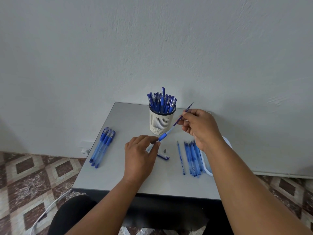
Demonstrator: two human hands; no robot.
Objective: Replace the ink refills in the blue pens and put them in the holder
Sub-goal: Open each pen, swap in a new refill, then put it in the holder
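My left hand (141, 152) grips the clear barrel of an uncapped blue pen (163, 136) by its blue rubber sleeve, above the table's middle. My right hand (199, 127) pinches an ink refill (185, 111) that slants up to the right, its lower end inside the barrel and its tip pointing away. A cream slotted holder (160, 122) at the back holds several capped blue pens. Three capped blue pens (102, 146) lie at the left. Several loose refills (192, 158) lie at the right.
A pen cap (163, 156) and a small metal nose cone (164, 150) lie on the grey table (118, 175) just right of my left hand. A white tray (207, 168) sits at the right edge, partly under my right forearm. Patterned floor tiles surround the table.
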